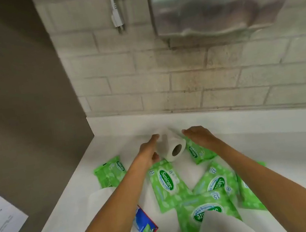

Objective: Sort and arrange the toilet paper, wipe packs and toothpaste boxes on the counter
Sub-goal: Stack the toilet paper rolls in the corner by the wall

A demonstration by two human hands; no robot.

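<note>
Head view: left grip clasps toilet roll; right grip hovers flat, empty.

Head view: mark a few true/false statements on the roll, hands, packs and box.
1. The toilet paper roll lies on its side, core hole towards the camera. True.
2. The right hand grips a wipe pack. False: its fingers are straight, beside the roll, holding nothing.
3. The left hand holds the roll. True.
4. The wipe packs are stacked in one neat pile. False: they lie scattered on the counter.
5. The toothpaste box stands against the wall. False: it lies on the near side, among the packs.
</note>
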